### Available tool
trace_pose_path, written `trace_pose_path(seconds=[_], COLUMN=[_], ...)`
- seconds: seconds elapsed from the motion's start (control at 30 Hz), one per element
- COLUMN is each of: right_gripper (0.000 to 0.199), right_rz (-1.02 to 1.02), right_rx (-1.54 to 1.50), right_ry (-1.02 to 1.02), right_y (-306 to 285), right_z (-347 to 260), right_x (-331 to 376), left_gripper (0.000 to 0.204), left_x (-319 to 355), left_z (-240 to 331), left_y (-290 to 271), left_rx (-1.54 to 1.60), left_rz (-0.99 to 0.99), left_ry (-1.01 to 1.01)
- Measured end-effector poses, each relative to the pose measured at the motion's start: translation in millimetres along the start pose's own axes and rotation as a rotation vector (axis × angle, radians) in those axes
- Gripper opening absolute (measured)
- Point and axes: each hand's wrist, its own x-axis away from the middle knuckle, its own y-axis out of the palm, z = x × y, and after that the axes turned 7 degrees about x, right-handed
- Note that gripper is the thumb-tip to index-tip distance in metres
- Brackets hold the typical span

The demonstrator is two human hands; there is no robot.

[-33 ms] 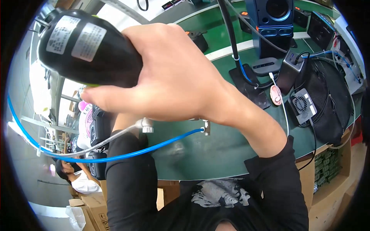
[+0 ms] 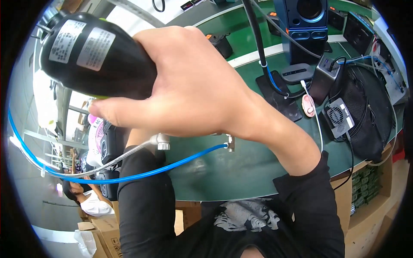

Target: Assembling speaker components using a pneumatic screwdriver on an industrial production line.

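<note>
In my right hand is a black power tool, its thick rounded body bearing two pale labels and a bit of green trim. The fingers close around the body, with the thumb along its lower side. A metal end with a thin wire part points to the upper left. My left forearm rises below, and its hand is hidden behind the right hand and tool; only the left wrist shows. A clear hose with a metal fitting and a blue hose with another fitting emerge beneath my right hand.
A green table carries a dark phone, a pink case, a small fan-grilled device, a black mesh bag and a blue-black speaker. Cardboard boxes stand lower left. Another person is at left.
The tool and my right hand have shifted very slightly left; the grip is unchanged. The clear hose fitting moved a little with them.
</note>
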Motion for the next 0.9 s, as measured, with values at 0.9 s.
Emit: trace_pose_path(seconds=[0.9], right_gripper=[0.038], right_rz=[-0.128], right_rx=[-0.034], right_ry=[0.21], right_y=[-20], right_z=[-4], right_x=[9], left_gripper=[0.094], left_x=[264], left_z=[139], left_y=[-26], left_rx=[-0.044], left_rz=[0.308], left_ry=[0.068])
